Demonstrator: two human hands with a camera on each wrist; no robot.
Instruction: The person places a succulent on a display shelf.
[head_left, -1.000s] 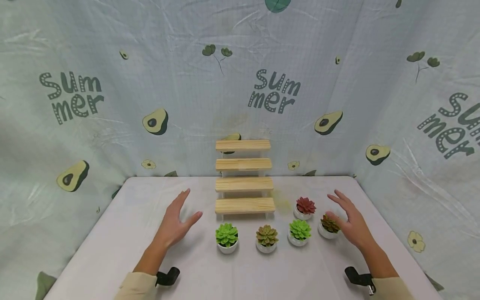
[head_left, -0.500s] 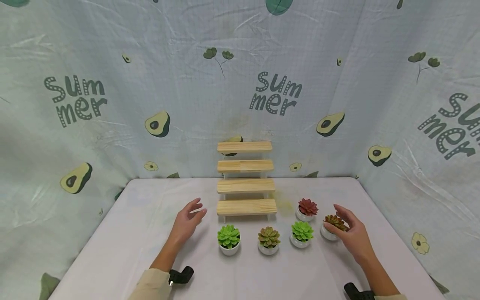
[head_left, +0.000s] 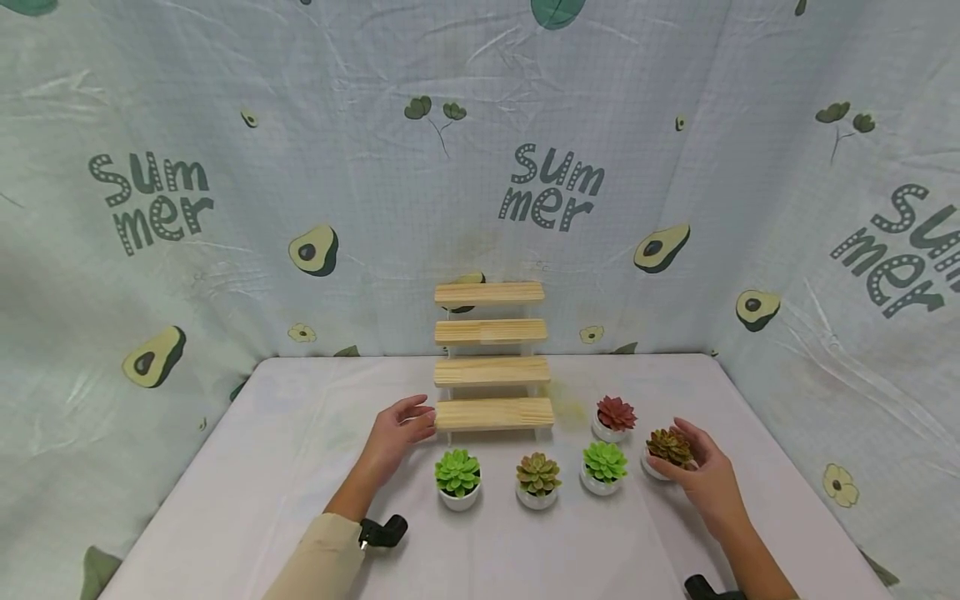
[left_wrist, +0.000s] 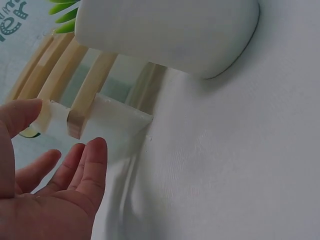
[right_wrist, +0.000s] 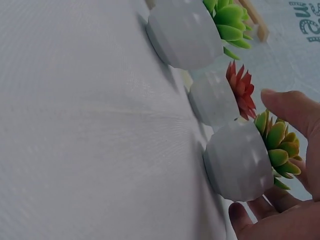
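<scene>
My left hand (head_left: 396, 437) is at the left end of the four-step wooden shelf stand (head_left: 493, 414). In the left wrist view its thumb and fingers (left_wrist: 94, 167) spread around the lowest board's end (left_wrist: 80, 117); contact cannot be told. Around the right-hand brownish-green succulent (head_left: 669, 448), my right hand (head_left: 708, 483) holds its thumb and fingers apart on either side. The right wrist view shows the white pot (right_wrist: 239, 162) standing on the table, the thumb (right_wrist: 290, 107) clear of it and fingers close behind, touch uncertain.
A red succulent (head_left: 616, 414) and a bright green one (head_left: 603, 462) stand left of my right hand. Another brownish succulent (head_left: 537, 475) and a green one (head_left: 457, 473) sit before the stand. Patterned cloth (head_left: 375, 208) hangs behind the white table (head_left: 315, 417).
My left hand has moved right and up to the stand's end, its fingers drawing closer together. My right hand has come in around the brownish succulent. The stand and pots appear unmoved.
</scene>
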